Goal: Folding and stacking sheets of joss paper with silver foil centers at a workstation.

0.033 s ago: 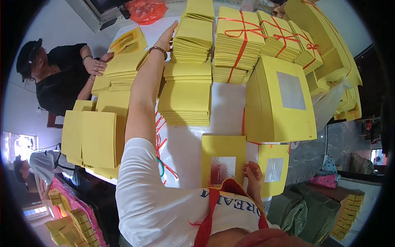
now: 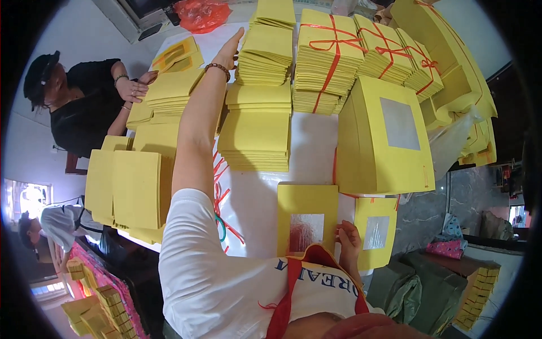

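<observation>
My left arm reaches far across the table, and my left hand (image 2: 228, 51) is open. Its fingers are stretched out alongside a tall stack of yellow paper envelopes (image 2: 265, 48), close to its left side. A lower envelope stack (image 2: 254, 133) lies nearer to me. In front of my chest is a yellow envelope with a clear window (image 2: 307, 198). My right hand (image 2: 348, 240) is at its right edge with curled fingers; whether they hold anything is hidden. Beside that hand is another windowed envelope (image 2: 375, 257).
Bundles tied with red ribbon (image 2: 330, 56) stand at the back right, behind a large windowed yellow stack (image 2: 384, 135). Loose red ribbons (image 2: 226, 209) lie near my left arm. More envelopes (image 2: 135, 189) are piled at left. A co-worker's hands (image 2: 132, 87) rest on a stack there.
</observation>
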`<state>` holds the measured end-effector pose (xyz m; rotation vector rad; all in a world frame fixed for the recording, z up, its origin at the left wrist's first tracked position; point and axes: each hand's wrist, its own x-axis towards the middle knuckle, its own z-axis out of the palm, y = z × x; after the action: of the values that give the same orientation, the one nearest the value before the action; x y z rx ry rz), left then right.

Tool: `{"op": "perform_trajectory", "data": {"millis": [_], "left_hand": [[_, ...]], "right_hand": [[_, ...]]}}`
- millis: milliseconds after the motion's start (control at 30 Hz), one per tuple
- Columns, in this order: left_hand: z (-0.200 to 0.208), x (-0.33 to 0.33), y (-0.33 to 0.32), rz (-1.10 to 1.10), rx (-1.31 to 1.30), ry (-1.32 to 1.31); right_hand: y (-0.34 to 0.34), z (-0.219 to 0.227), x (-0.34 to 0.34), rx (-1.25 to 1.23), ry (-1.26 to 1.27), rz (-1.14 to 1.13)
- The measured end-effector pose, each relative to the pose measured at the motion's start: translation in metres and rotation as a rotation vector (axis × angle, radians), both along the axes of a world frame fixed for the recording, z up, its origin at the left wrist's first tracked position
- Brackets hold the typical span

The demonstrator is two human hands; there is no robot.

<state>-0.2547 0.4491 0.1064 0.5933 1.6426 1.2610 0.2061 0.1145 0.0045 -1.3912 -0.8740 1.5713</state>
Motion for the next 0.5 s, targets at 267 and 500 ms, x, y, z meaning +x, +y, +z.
{"op": "perform_trajectory", "data": {"millis": [267,500], "left_hand": [[0.022,-0.01,-0.043,0.135,0.17,0.158],[0.033,0.058,-0.171,-0.088,0.463,-0.084]], "right_hand": [[-0.005,0.009,0.005,0.0,-0.017,0.008],[-0.02,-0.003,0.014,0.04,-0.102,-0.028]]}}
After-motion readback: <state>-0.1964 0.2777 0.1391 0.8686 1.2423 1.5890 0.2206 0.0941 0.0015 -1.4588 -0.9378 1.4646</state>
